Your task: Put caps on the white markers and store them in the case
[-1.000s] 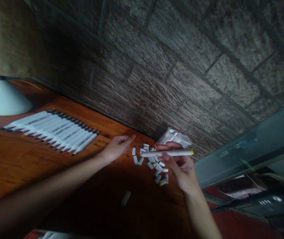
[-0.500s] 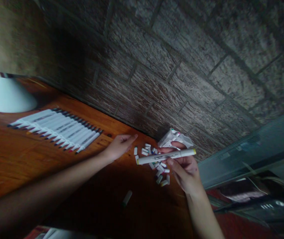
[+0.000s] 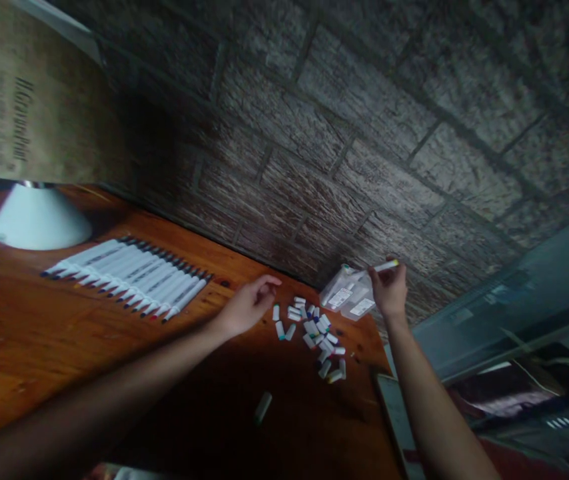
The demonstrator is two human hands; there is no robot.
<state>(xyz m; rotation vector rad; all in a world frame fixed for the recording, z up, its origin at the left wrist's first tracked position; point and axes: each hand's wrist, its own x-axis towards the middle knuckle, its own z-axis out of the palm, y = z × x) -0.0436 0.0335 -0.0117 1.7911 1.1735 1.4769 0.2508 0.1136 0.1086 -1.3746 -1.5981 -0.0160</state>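
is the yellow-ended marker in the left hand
No, the yellow-ended marker is in the right hand, while the left hand is near the loose caps.

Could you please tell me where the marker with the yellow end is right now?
In the head view, the marker is right of centre, held in the right hand by the clear plastic case, near the brick wall.

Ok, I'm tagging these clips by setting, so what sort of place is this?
Probably a room in a home, perhaps a desk corner: a wooden table stands by a brick-patterned wall, with a shaded lamp and white markers lined up side by side.
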